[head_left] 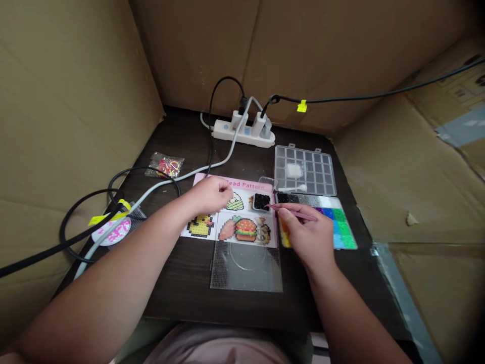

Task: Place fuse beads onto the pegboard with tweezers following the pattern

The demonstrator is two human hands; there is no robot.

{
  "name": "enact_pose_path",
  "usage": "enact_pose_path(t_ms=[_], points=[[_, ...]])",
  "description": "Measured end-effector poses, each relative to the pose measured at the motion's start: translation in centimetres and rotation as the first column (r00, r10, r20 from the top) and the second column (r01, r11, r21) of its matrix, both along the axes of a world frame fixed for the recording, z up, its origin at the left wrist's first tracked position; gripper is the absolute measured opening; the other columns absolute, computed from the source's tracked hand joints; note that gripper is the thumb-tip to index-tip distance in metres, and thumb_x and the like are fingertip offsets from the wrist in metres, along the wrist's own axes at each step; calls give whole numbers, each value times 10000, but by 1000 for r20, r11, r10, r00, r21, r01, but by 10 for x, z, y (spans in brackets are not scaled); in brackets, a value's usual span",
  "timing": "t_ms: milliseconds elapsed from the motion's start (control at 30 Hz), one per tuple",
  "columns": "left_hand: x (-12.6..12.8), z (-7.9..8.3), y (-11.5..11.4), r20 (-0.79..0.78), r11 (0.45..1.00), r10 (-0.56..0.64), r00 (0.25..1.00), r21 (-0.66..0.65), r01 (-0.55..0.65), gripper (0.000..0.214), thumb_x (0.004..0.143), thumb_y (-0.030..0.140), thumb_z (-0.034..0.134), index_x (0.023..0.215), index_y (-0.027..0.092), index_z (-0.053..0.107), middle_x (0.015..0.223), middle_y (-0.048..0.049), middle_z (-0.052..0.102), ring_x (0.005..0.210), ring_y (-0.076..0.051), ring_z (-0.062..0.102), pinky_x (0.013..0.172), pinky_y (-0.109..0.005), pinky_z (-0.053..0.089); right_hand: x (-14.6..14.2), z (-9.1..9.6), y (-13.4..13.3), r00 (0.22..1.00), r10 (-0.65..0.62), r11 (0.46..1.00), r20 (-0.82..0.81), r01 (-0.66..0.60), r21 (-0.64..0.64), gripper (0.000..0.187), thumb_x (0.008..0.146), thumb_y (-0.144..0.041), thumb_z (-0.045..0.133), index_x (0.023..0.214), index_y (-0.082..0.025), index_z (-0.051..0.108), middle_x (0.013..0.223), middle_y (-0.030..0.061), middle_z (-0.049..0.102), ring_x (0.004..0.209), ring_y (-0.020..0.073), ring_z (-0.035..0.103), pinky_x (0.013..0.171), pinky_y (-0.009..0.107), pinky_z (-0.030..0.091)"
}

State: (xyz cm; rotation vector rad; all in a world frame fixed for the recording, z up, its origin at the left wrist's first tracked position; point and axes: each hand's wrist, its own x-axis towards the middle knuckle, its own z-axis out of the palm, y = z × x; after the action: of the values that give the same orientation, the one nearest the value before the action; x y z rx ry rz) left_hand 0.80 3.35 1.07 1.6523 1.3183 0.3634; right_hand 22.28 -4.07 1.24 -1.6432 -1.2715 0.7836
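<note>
My right hand (304,235) is shut on pink tweezers (291,212), whose tips reach left to a small tray of black beads (261,201). I cannot tell whether the tips touch the beads. My left hand (208,196) rests on a pink bead pattern sheet (242,186), its curled fingers hiding part of the printed designs. Below the sheet lies a clear pegboard (246,268). A compartment box of sorted colored beads (333,222) sits under my right hand, which covers part of it.
A clear compartment box (305,170) lies behind the beads. A white power strip (243,132) with plugged-in cables stands at the back. Black and grey cables (113,197) loop at left, near a small bag of colored bands (165,165). Cardboard walls surround the dark table (178,283).
</note>
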Motion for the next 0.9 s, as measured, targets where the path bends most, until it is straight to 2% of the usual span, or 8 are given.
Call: enact_pose_path(t_ms=[233,567,900], points=[[0,-1,1,-7,1000,-6,1000,14,6,196,776,285,455,627,171,512,598,-21,575,479,-84,480,457,-234,299,-1,-3,1,1000,21,1000,-11,-21,3,175,752,-317,667,835,-172,719,881,76,727,807,199,681,765,337,540],[0,-7,1,22,1000,12,1000,21,-12,192,771,287,452,624,179,511,586,-19,571,460,-89,477,436,-229,305,-1,-4,1,999,-34,999,-2,34,41,159,742,-295,677,828,-170,724,858,69,729,783,193,681,715,308,536],[1,-4,0,22,998,24,999,63,-25,197,751,266,464,581,180,516,554,-26,580,440,-93,473,421,-229,281,-1,-4,1,1000,9,1000,-9,-9,26,159,748,-306,674,823,-174,719,866,68,729,791,194,681,737,325,540]])
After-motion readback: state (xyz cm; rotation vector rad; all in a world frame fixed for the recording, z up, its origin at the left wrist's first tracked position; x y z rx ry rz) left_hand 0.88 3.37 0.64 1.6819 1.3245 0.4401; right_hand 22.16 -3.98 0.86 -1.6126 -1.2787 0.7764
